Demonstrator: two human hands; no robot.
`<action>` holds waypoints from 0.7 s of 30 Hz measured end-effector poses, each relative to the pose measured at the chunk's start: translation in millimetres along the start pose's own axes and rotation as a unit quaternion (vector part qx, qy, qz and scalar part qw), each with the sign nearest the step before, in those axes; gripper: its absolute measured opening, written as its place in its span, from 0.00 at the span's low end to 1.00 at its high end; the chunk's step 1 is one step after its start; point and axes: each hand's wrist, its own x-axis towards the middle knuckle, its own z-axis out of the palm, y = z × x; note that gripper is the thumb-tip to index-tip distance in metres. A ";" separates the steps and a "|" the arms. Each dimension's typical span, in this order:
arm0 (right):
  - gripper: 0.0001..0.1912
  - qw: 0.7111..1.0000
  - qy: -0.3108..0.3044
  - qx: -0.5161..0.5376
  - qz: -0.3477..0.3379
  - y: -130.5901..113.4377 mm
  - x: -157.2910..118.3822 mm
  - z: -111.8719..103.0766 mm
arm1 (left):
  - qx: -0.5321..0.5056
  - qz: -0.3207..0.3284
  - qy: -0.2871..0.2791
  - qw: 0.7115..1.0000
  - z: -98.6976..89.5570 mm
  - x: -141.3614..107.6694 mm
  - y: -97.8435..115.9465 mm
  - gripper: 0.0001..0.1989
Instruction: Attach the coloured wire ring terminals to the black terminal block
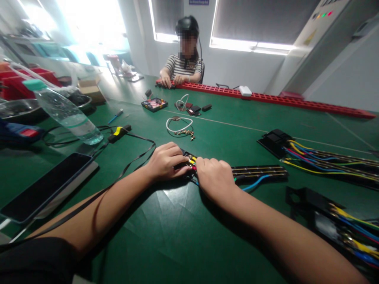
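Near the middle of the green table (pixel 177 228), my left hand (pixel 167 162) is closed on the left end of a black strip assembly (pixel 260 172) with yellow and red parts. Its thumb and fingers pinch around that end. My right hand (pixel 215 178) lies just to the right, its fingers curled over the same assembly and hiding part of it. Rightward from my right hand the strip runs out with brass-coloured lines, and a blue wire (pixel 256 183) sticks out beside it. What sits under the fingertips is partly hidden.
Small brass screws (pixel 189 135) and a white cable loop (pixel 179 124) lie beyond my hands. A bottle (pixel 69 116), phone (pixel 47 185) and black cable are at left. Wired black assemblies (pixel 275 142) stand at right. A person (pixel 183 71) sits across, hands at a red rail (pixel 275 98).
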 end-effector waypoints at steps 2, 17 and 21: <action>0.12 1.000 0.001 -0.001 0.000 0.1 -0.2 -0.2 | -0.001 0.001 0.000 1.000 0.2 0.2 0.1 0.11; 0.13 1.000 0.004 -0.005 -0.002 1.0 -0.6 -0.4 | -0.012 -0.002 -0.001 1.000 -0.9 2.6 1.2 0.11; 0.12 1.000 0.002 -0.007 -0.004 1.2 -1.3 -0.7 | -0.011 0.000 0.000 1.000 -1.6 3.6 1.6 0.11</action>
